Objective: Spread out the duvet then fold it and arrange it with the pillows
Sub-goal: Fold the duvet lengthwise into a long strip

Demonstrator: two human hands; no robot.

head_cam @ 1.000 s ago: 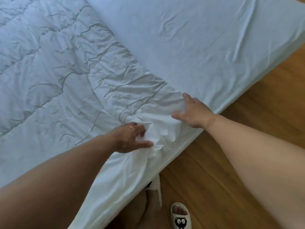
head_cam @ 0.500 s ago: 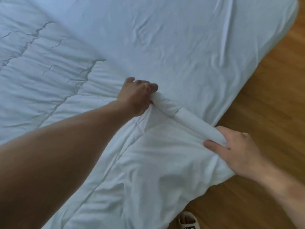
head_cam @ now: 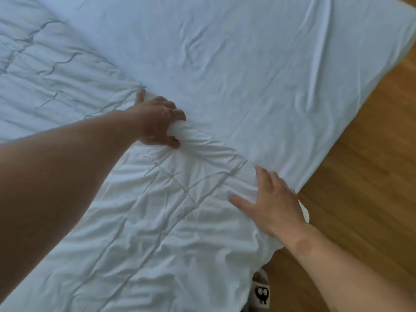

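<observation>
Both hands are on the white duvet [head_cam: 146,221]. The left hand [head_cam: 157,124] reaches out over the bed and grabs a bunch of the duvet at its edge. Its fingers curl over the top of the cloth and its thumb pushes in from below, so the cloth puffs up between them. The right hand [head_cam: 273,206] lies flat on the duvet near the side of the bed, with its fingers straight and spread wide, holding nothing. The duvet is soft and full of wrinkles, with stitched lines across it. It covers the left and near part of the bed, and its near corner hangs over the side. A white sheet [head_cam: 258,75] shows on the far right part of the bed. A brown wooden floor [head_cam: 360,199] is on the right. Down by the floor is a white slipper [head_cam: 261,292] with a little black face with big eyes.
</observation>
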